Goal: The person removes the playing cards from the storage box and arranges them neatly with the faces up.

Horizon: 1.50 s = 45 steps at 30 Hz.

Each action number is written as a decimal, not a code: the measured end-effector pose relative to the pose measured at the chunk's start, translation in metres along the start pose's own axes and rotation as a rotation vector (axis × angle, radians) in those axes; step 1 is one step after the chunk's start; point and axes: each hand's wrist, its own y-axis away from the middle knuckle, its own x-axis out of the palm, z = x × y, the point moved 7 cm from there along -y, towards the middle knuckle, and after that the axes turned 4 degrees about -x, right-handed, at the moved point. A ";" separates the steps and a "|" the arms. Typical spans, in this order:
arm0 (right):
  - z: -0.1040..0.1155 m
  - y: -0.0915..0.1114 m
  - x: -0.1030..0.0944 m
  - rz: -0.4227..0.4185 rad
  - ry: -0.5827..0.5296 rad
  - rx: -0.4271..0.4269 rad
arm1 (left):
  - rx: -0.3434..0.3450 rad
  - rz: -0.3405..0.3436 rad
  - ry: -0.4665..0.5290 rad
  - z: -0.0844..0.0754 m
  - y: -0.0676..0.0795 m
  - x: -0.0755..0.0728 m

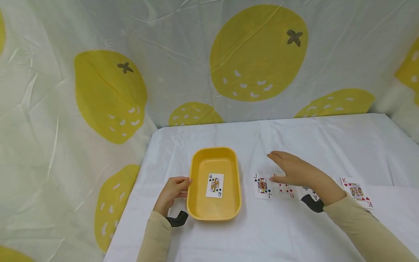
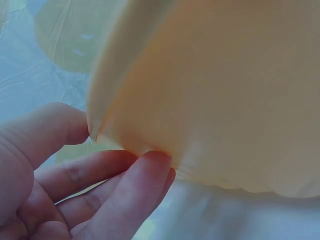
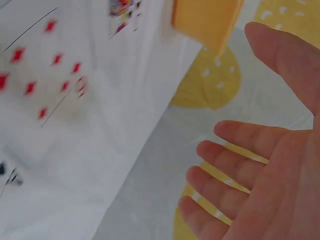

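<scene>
My left hand grips the left side of a yellow plastic tray; in the left wrist view the thumb touches its rim and the fingertips touch its outer wall. A queen of spades lies face up inside the tray. Over the row of cards hovers my right hand, fingers extended and holding nothing. Below it are a jack of spades, a diamonds card, and an ace partly hidden by the hand and wrist. The diamonds card shows blurred in the right wrist view.
A king of hearts lies tilted at the row's right end, beside the right forearm. White cloth covers the table. Lemon-print sheets hang behind and at the sides. Each wrist carries a black device.
</scene>
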 end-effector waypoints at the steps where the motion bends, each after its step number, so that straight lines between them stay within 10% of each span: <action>1: 0.007 -0.008 0.001 0.000 -0.007 -0.018 | 0.003 -0.001 0.001 0.000 0.000 0.000; 14: 0.095 -0.090 0.019 0.063 -0.005 -0.184 | 0.000 0.001 0.009 -0.005 0.001 0.000; 25: 0.133 -0.136 0.056 0.241 0.138 -0.111 | -0.012 -0.005 0.009 -0.001 0.003 0.001; 37: 0.126 -0.140 0.108 0.428 0.251 0.099 | 0.002 0.027 0.035 0.000 0.003 0.007; 45: 0.135 -0.136 0.114 0.437 0.382 0.072 | 0.003 0.015 0.029 0.000 0.004 0.006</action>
